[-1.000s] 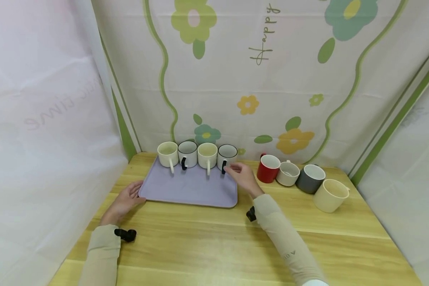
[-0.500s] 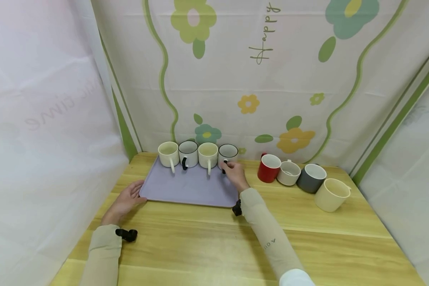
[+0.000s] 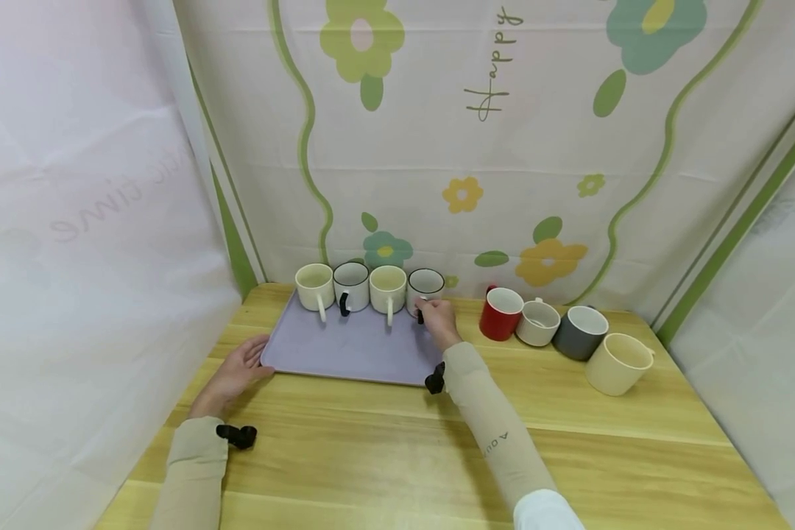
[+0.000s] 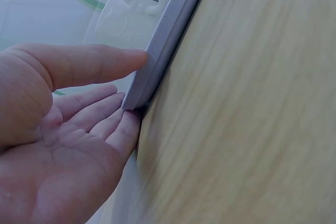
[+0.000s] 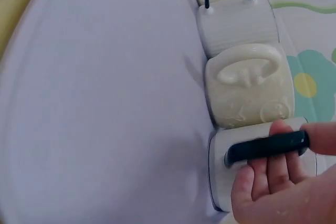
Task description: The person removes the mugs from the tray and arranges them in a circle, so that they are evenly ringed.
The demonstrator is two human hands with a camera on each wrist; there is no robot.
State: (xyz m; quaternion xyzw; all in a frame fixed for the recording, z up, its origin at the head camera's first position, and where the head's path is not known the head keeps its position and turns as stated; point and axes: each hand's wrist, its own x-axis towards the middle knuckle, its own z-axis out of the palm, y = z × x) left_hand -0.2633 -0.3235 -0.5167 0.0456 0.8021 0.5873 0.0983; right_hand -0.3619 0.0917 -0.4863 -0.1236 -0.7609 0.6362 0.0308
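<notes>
A lavender tray (image 3: 351, 353) lies on the wooden table and bears a row of mugs along its far edge. My right hand (image 3: 439, 322) holds the rightmost one, a white mug (image 3: 427, 283) with a black rim, by its handle. In the right wrist view, fingers and thumb meet around the black handle (image 5: 268, 148). My left hand (image 3: 235, 374) rests at the tray's near left corner. The left wrist view has its thumb against the tray edge (image 4: 157, 45), the other fingers stretched out at the corner.
To the left of the held mug stand a cream mug (image 3: 388, 288), another black-rimmed white mug (image 3: 352, 285) and a second cream mug (image 3: 314, 287). Right of the tray sit a red mug (image 3: 500, 314), a short white mug (image 3: 537, 322), a grey mug (image 3: 580, 333) and a larger cream mug (image 3: 618, 366).
My right hand has moved slightly left and taken hold of the black handle. The left hand stays at the tray corner, and the mugs keep their places.
</notes>
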